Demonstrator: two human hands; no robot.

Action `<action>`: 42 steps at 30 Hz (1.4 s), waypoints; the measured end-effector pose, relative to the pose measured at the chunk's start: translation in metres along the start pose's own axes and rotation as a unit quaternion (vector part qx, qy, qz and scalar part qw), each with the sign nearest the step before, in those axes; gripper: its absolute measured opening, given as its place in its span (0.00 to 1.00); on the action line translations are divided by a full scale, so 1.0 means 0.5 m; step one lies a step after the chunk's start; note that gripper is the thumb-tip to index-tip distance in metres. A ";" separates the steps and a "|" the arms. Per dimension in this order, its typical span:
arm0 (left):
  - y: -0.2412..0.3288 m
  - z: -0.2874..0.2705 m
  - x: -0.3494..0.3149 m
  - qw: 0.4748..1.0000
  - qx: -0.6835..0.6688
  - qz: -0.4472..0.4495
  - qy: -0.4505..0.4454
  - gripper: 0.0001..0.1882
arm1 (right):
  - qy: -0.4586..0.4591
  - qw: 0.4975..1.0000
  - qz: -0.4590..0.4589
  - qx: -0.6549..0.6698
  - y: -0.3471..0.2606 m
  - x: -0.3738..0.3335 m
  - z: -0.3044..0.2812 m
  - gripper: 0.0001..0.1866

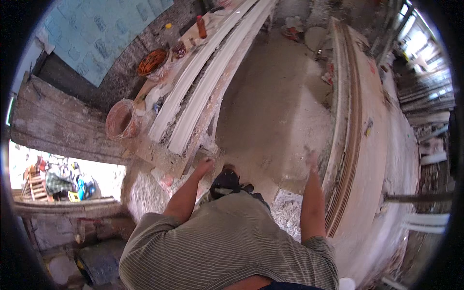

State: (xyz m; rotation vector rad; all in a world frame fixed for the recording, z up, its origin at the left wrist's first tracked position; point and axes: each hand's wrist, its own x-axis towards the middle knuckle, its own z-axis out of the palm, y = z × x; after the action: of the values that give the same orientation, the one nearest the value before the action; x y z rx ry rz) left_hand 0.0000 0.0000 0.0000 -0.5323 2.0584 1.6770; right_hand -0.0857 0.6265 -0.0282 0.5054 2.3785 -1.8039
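My left hand (205,166) hangs beside the near end of the left bench; no held thing shows, and its fingers are too indistinct to read. Out over the floor, close to the right bench, my right hand (311,159) is smeared by motion, with no object visible in it. Two long white plaster mouldings (193,123) lie side by side along the left bench (223,79), nearest my left hand. Along the right bench (374,159) runs a long brown ridged mould (355,121), nearest my right hand.
A plaster-smeared bucket (121,120), an orange basket (152,63) and a red-brown bottle (201,26) stand along the left bench. A small tool (369,128) rests on the right bench. Dusty floor (270,96) runs between the benches. White rubble (287,212) lies near my right forearm.
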 end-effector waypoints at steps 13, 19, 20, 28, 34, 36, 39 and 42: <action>0.368 0.005 0.456 0.990 -0.039 0.133 -0.006 0.14 | -0.065 0.916 0.069 -0.390 0.006 0.231 0.067 0.23; 0.656 -0.049 0.739 0.979 -0.071 0.177 -0.076 0.11 | -0.013 0.921 0.271 -0.278 -0.024 0.137 0.060 0.21; 0.696 -0.070 0.780 0.977 -0.059 0.195 -0.062 0.11 | 0.000 0.922 0.286 -0.262 -0.032 0.140 0.065 0.20; 0.905 -0.224 1.007 0.962 -0.138 0.204 0.116 0.20 | 0.124 0.928 0.262 -0.235 -0.016 0.293 0.076 0.18; 0.922 -0.414 1.129 0.953 -0.166 0.118 0.225 0.22 | 0.275 0.939 0.123 -0.166 -0.152 0.646 0.039 0.19; 0.967 -0.416 1.151 0.936 -0.180 0.134 0.270 0.19 | 0.259 0.956 0.135 -0.023 -0.234 0.721 0.026 0.19; 0.975 -0.371 1.212 0.920 -0.197 0.092 0.327 0.15 | 0.203 0.960 0.194 -0.003 -0.322 0.814 0.006 0.16; 1.064 -0.222 1.308 0.940 -0.193 0.087 0.266 0.12 | 0.191 0.944 0.156 -0.218 -0.282 0.846 0.001 0.14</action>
State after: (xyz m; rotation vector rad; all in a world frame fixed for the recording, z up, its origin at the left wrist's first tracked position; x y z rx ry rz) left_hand -0.8452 -0.0213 0.0926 -1.0583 2.1770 2.2600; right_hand -0.5289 0.6745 -0.0209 1.1716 2.6307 -1.0776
